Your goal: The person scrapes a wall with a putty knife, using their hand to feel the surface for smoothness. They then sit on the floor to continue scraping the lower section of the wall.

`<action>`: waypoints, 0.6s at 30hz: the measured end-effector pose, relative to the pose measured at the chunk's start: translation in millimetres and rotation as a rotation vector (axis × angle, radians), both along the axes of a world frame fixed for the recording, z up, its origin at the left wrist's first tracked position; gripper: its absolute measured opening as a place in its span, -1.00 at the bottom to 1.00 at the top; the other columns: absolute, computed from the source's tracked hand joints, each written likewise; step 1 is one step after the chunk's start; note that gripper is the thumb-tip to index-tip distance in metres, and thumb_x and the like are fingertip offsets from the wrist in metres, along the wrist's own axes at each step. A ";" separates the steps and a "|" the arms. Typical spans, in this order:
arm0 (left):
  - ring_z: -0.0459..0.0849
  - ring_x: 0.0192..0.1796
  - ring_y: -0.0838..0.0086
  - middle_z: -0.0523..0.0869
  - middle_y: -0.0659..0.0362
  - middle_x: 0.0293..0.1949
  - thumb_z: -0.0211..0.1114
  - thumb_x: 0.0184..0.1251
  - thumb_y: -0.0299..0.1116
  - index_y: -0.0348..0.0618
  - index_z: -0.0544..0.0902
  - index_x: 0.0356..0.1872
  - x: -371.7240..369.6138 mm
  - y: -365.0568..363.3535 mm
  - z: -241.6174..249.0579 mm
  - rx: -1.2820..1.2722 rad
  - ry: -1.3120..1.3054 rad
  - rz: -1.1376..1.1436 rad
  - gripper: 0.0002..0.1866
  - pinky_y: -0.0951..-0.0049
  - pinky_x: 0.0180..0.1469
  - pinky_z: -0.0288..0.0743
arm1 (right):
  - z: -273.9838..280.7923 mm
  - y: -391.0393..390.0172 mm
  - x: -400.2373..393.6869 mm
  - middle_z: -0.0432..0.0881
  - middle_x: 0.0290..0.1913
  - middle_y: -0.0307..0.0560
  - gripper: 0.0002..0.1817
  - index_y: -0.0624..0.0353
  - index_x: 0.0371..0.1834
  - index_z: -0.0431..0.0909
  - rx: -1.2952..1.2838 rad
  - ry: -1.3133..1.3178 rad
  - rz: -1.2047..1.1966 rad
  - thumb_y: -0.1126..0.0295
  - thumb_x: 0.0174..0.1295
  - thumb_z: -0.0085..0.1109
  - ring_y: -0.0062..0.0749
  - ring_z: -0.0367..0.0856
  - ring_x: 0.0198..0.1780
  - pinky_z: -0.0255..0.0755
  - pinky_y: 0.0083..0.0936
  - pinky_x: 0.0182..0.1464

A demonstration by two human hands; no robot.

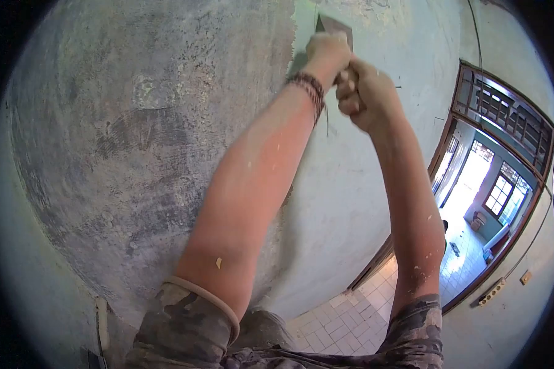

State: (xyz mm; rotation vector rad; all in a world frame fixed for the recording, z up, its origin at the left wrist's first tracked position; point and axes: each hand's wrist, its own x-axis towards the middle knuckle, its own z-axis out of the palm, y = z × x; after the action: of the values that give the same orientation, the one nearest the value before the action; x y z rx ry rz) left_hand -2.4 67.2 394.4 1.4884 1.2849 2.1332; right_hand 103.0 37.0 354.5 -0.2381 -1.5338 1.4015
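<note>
Both my arms reach up to a wall whose left part is bare grey point(148, 141) and whose right part has pale green paint point(345, 184). My left hand point(328, 52), with a braided bracelet point(311, 89) at the wrist, is closed around a flat scraper point(337, 27). The scraper's blade lies close to the painted surface near the edge of the bare patch. My right hand point(366, 92) is closed just below and right of my left hand, its fingers curled around what looks like the lower end of the scraper's handle, mostly hidden.
At the right, a wooden-framed doorway point(450, 132) shows another room with windows. A power strip point(492, 291) and a switch point(525, 277) are on the wall beside it. Tiled floor point(345, 320) lies below. A cable point(477, 37) runs down the wall at the upper right.
</note>
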 end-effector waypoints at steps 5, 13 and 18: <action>0.50 -0.60 0.50 0.66 0.15 -0.49 0.12 0.29 -0.11 -0.20 0.63 -0.38 -2.4 12.0 3.2 0.029 0.063 0.061 -0.66 0.33 -0.59 0.39 | 4.9 -6.3 6.2 0.40 -0.55 -0.36 -0.76 0.07 -0.42 0.38 0.033 -0.016 -0.033 0.27 0.44 -0.05 -0.80 0.23 -0.66 -0.04 -0.81 -0.76; 0.44 -0.68 0.51 0.64 0.19 -0.55 0.12 0.29 -0.14 -0.20 0.65 -0.38 -10.7 12.2 27.0 0.034 0.132 0.099 -0.68 0.39 -0.64 0.33 | 26.6 -5.4 -0.7 0.38 -0.54 -0.37 -0.77 0.08 -0.38 0.39 0.083 0.026 0.042 0.30 0.46 -0.13 -0.82 0.25 -0.65 -0.03 -0.83 -0.76; 0.54 -0.65 0.36 0.62 0.11 -0.59 0.09 0.30 -0.14 -0.25 0.64 -0.44 6.1 -2.6 -12.8 -0.017 0.029 0.150 -0.64 0.27 -0.60 0.42 | -14.5 -2.3 11.0 0.37 -0.53 -0.36 -0.80 0.07 -0.30 0.35 0.009 -0.045 0.022 0.24 0.47 -0.08 -0.79 0.24 -0.64 -0.05 -0.83 -0.76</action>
State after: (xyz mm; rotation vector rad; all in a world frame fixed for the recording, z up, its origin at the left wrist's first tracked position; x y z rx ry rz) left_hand 3.7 64.7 381.7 1.4648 1.4634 2.1930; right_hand 114.0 34.6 340.0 -0.2498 -1.5837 1.4154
